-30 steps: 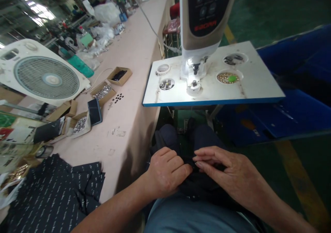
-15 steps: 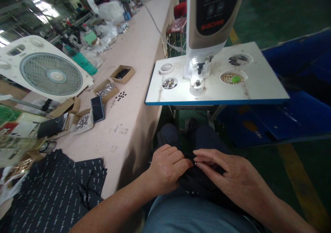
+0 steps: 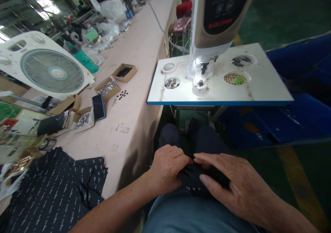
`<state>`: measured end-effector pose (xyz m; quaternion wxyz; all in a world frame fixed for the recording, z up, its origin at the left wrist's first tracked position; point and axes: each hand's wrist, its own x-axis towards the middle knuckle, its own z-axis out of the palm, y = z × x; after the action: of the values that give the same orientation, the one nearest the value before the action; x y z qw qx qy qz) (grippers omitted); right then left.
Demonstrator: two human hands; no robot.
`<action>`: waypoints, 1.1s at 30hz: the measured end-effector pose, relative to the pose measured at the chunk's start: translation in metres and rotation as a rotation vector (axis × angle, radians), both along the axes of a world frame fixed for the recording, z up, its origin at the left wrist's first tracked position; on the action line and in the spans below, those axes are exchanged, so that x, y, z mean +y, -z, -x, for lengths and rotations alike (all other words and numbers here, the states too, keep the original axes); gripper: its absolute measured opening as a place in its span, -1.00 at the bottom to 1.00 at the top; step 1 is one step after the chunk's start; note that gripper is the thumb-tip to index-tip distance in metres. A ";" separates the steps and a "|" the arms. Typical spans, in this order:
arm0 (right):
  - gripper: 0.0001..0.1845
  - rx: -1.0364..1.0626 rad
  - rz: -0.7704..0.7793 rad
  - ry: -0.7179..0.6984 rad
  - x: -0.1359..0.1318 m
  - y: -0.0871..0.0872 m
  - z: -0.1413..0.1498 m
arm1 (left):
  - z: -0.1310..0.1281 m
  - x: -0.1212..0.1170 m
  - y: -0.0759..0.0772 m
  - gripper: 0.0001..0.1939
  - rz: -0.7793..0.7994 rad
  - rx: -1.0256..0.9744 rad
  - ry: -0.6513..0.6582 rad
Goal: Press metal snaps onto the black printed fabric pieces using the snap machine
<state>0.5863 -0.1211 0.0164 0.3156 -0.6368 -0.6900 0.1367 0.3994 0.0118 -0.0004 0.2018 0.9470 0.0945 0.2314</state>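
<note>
"Parting from the forefinger, the thumb of the right hand [image 3: 240, 179] is now leaving a wide gap, where the two tips were nearly meeting half a second ago."

"And where is the dark cloth [image 3: 190, 180] lying?"

"It's lying between and beneath the hands, just in front of the teal shirt [image 3: 183, 212], with small white marks showing near its lower part."

"What is the left hand [image 3: 167, 167] doing?"

"It's holding the cloth, fingers curling tightly down and the back of the hand facing up."

"Is the right one gripping too?"

"Its forefinger is reaching the cloth beside the left hand, while the thumb is standing apart. Whether anything small is sitting underneath, I can't tell."

"How are the arms running?"

"Both forearms are slanting in from the lower corners and converging, nearer the wearer than the white machine plate [image 3: 269, 84], with the counter [image 3: 138, 67] standing off to the left."
</note>
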 end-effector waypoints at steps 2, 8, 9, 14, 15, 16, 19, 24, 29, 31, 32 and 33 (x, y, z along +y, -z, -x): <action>-0.40 -0.040 0.005 0.006 -0.002 -0.002 0.003 | 0.000 0.001 0.001 -0.94 0.027 0.015 -0.011; -0.29 -0.118 0.023 0.040 0.000 0.008 0.019 | -0.004 0.000 0.004 -0.98 0.165 0.040 -0.075; -0.36 -0.131 0.015 0.050 0.001 0.010 0.021 | -0.004 0.000 0.005 -0.96 0.183 0.051 -0.087; -0.43 -0.131 -0.020 0.056 0.004 0.021 0.019 | -0.007 0.000 0.008 -0.92 0.274 0.105 -0.128; -0.42 -0.115 -0.007 0.053 0.004 0.021 0.017 | -0.007 0.000 0.007 -0.93 0.300 0.121 -0.127; -0.41 -0.094 0.015 0.053 0.005 0.022 0.014 | -0.008 0.001 0.007 -0.94 0.331 0.143 -0.126; -0.38 -0.004 0.157 0.089 0.009 0.021 0.005 | -0.009 0.003 0.002 -0.96 0.449 0.224 -0.136; -0.44 0.255 0.381 0.088 0.019 0.009 -0.004 | -0.014 0.007 -0.005 -0.86 0.681 0.360 -0.166; -0.44 0.321 0.417 0.071 0.024 -0.004 -0.006 | -0.018 0.009 -0.003 -0.75 0.913 0.449 -0.202; -0.45 0.332 0.417 0.049 0.023 -0.005 -0.006 | -0.017 0.009 -0.002 -0.74 0.928 0.454 -0.207; -0.46 0.345 0.418 0.037 0.022 -0.005 -0.006 | -0.016 0.009 -0.002 -0.75 0.924 0.458 -0.201; -0.48 0.360 0.425 0.026 0.022 -0.005 -0.007 | -0.015 0.010 -0.002 -0.75 0.917 0.466 -0.193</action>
<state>0.5930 -0.0995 0.0211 0.2939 -0.6630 -0.5707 0.3853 0.4149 0.0213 0.0014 0.5472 0.7746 0.3154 -0.0332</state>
